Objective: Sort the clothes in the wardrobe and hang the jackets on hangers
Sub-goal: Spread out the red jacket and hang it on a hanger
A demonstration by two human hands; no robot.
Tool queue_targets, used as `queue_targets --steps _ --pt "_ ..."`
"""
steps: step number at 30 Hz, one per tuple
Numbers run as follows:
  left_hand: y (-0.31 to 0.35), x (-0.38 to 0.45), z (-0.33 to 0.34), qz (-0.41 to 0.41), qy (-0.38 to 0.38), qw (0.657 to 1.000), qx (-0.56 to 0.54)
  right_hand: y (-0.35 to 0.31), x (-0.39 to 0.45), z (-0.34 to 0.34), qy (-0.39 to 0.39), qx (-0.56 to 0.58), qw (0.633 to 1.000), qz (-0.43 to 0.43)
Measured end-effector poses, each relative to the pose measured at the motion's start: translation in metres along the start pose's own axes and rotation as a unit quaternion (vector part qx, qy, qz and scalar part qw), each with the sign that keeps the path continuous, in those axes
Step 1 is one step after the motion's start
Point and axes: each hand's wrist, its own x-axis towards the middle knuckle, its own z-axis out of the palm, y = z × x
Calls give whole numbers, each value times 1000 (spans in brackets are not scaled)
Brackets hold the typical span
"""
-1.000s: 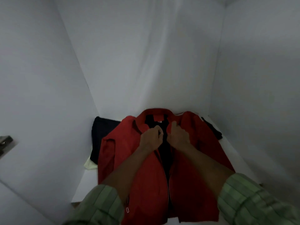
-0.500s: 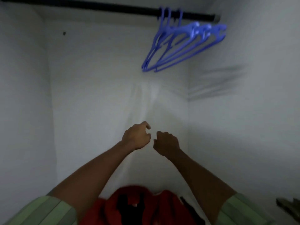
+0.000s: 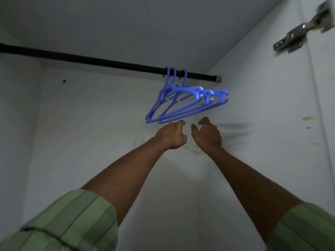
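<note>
At the far left, your dark rail [image 3: 101, 62] starts at the wardrobe's left wall and runs rightward across the upper part of the white wardrobe [image 3: 90, 124] to a pale end cap by the right wall. Near the bottom left your green striped sleeve [image 3: 68, 221] is pushed up, and your bare forearm rises from it toward the middle. Your left hand [image 3: 172, 135] is just below the lower bars of the blue hangers [image 3: 183, 104], fingers curled in loosely, one fingertip close to the lowest bar; whether it touches the bar cannot be told, and it holds nothing. The hangers, three hooks showing, hang bunched together on the rail toward its right end, their shoulders pointing right. Just right of the left hand, your right hand [image 3: 207, 135] is raised beneath the same hangers, thumb and fingers spread apart and relaxed, empty, not touching them. On the right wall, near the top corner, a metal hinge [image 3: 301, 31] is blurred.
</note>
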Motion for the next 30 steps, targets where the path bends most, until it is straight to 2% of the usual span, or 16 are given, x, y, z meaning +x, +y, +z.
queue_targets --steps 4,8,15,22,26,30 --pt "16 21 -13 -14 31 998 53 -22 27 -15 19 122 992 16" --pt "20 27 -17 -39 -10 997 60 -30 40 -16 48 215 975 -3" --pt "16 19 -10 -24 -73 994 83 -41 40 -16 70 160 983 -61" --pt "-1 19 -3 -30 -70 993 95 -22 35 1 125 177 971 -100" --pt "-18 11 15 -57 -66 996 28 10 -4 26 158 199 961 -110" --pt "-35 -13 53 -112 -82 984 -111 50 -66 60 115 256 959 -50"
